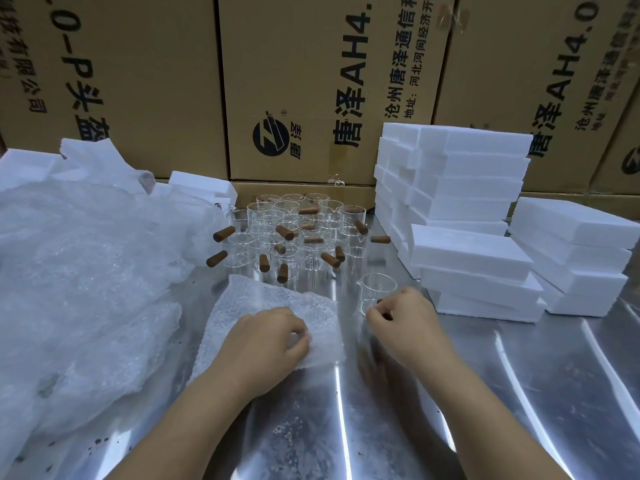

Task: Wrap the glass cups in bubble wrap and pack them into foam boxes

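Note:
A sheet of bubble wrap (273, 303) lies flat on the metal table (519, 393) in front of me. My left hand (266, 344) rests on its right edge, fingers pinching the sheet. To the right, a clear glass cup (375, 289) with a pouring lip stands upright. My right hand (405, 320) grips the brown wooden handle at the cup's side. Behind them stand several more glass cups (298, 233) with wooden handles, packed close together. White foam boxes (474, 261) are stacked at the right.
A big heap of bubble wrap (79, 278) fills the left side of the table. More foam boxes (450, 174) pile up at the back right and far right (575, 258). Foam pieces (204, 185) lie behind the heap. Large cardboard cartons (294, 81) wall off the back.

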